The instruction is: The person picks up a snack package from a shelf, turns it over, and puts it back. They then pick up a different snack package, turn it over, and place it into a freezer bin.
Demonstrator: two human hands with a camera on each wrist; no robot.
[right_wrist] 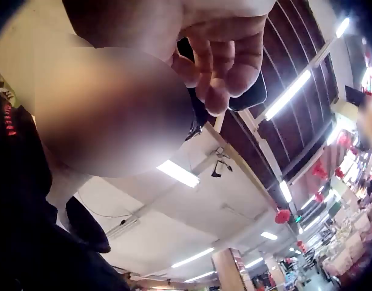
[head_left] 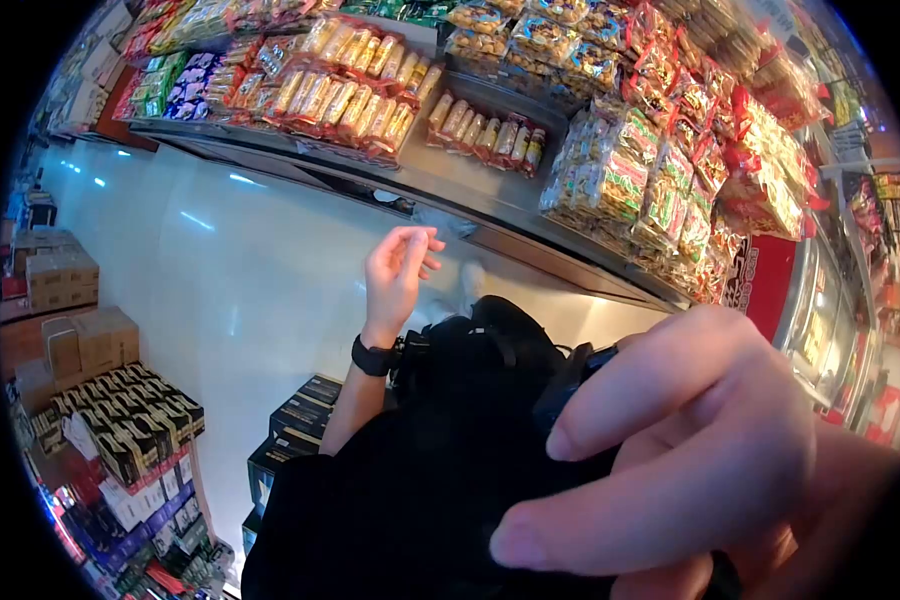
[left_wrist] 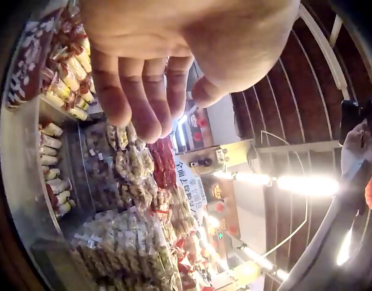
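My left hand [head_left: 400, 270] hangs over the aisle floor by the edge of the snack shelf, holding nothing. Its fingers are loosely bent, and a black band [head_left: 373, 356] circles the wrist. In the left wrist view, the left palm and fingers [left_wrist: 146, 100] show in front of bagged snacks [left_wrist: 122, 248]. My right hand [head_left: 700, 430] is raised very close to the head camera, fingers bent and thumb apart, nothing between them. In the right wrist view, its fingertips overlap a black, flat-edged object [right_wrist: 254, 96].
A long shelf edge [head_left: 420, 185] runs ahead, with packaged rolls [head_left: 345, 100] and bagged snacks [head_left: 620, 170] on it. Stacked black-and-gold boxes [head_left: 130, 415] and cardboard cartons [head_left: 65, 275] stand left. Dark boxes [head_left: 295, 420] stand beside my body. A glass-fronted case [head_left: 820, 310] is at the right.
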